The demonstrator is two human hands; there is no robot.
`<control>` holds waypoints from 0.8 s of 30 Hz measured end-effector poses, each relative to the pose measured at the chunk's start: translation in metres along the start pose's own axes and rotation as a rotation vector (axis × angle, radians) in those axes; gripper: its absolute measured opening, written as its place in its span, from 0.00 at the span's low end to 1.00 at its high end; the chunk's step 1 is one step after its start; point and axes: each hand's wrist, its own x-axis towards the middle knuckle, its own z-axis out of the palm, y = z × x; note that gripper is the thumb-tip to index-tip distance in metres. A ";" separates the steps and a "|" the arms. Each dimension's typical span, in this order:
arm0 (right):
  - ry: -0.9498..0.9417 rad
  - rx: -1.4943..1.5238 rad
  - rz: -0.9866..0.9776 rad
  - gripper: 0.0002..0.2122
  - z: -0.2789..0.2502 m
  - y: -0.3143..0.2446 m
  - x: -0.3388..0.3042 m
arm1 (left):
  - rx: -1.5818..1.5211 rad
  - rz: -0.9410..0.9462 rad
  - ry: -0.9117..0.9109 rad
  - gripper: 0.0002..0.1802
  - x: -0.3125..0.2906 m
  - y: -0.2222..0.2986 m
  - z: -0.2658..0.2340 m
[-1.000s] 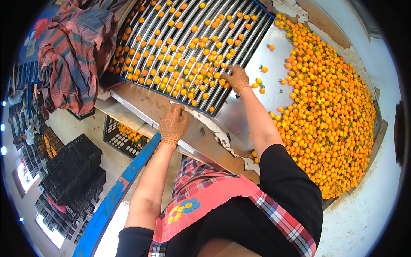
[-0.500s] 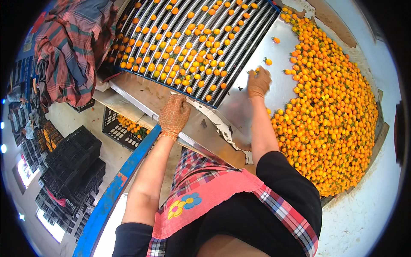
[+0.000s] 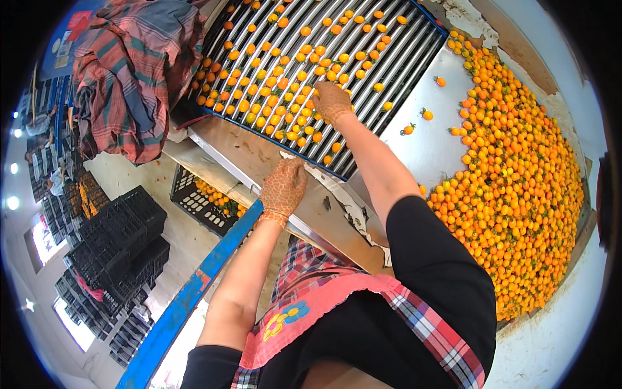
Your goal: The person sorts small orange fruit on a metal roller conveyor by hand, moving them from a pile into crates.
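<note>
Both hands wear patterned brown-orange gloves. My right hand (image 3: 332, 102) is over the metal rollers (image 3: 311, 29), among loose orange cherry tomatoes (image 3: 260, 121). Its fingers curl downward, and the fingertips and anything in them are hidden. My left hand (image 3: 283, 188) rests on the metal ledge (image 3: 236, 146) in front of the rollers, with nothing visible in it. Three stray tomatoes (image 3: 427, 115) lie on the bare metal sheet (image 3: 414, 139) to the right. Beyond them a large heap of tomatoes (image 3: 512, 188) spreads along the right side.
A blue painted bar (image 3: 194, 292) slants below my left forearm. Under the ledge stands a black crate (image 3: 204, 201) holding tomatoes. Stacked black crates (image 3: 120, 240) are on the floor at left. A plaid cloth (image 3: 133, 78) hangs beside the rollers.
My right hand has moved left from the metal sheet onto the rollers, leaving another tomato on the sheet. My left hand stays on the ledge. The whole view has shifted slightly.
</note>
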 end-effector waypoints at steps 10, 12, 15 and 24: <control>-0.338 1.494 0.269 0.21 -0.005 -0.017 -0.184 | -0.021 0.206 -0.120 0.24 0.000 0.002 -0.005; -0.345 1.408 0.261 0.23 -0.010 -0.019 -0.204 | -0.026 0.271 -0.237 0.24 -0.006 0.007 -0.008; -0.454 1.264 0.215 0.27 -0.034 -0.017 -0.230 | -0.085 0.325 -0.113 0.22 -0.036 0.009 -0.011; -0.193 -0.213 0.716 0.45 -0.051 0.124 -0.367 | 0.334 0.078 0.405 0.28 -0.140 -0.108 -0.077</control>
